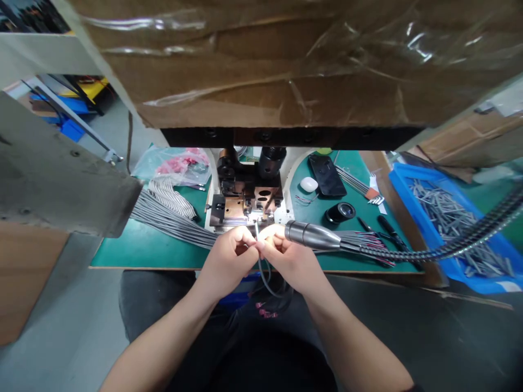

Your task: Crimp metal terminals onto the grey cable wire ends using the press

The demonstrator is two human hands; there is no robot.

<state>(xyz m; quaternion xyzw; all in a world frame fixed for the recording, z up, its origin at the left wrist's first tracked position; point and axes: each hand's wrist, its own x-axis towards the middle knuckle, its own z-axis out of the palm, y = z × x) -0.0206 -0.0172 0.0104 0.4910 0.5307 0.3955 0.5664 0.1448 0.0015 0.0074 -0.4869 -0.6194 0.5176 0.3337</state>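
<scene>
Both hands meet at the table's front edge, just before a bench press (249,190) with a lit metal die. A grey cable (265,277) runs between them, its upper end pointing at the die and the rest looping down below. My left hand (231,256) is closed in a pinch on the cable. Beside it my right hand (292,261) also pinches the cable, fingertips touching those of the left. Small pink connectors (266,313) hang over my lap beneath the hands. The head of a gooseneck lamp (312,235) partly covers the right fingers.
A bundle of grey cables (175,226) lies left on the green table (122,250). A plastic bag of pink parts (175,165) sits behind it. At right are a phone (327,175), a black cylinder (340,212), hex keys (359,185) and a blue bin (461,218) of grey pieces.
</scene>
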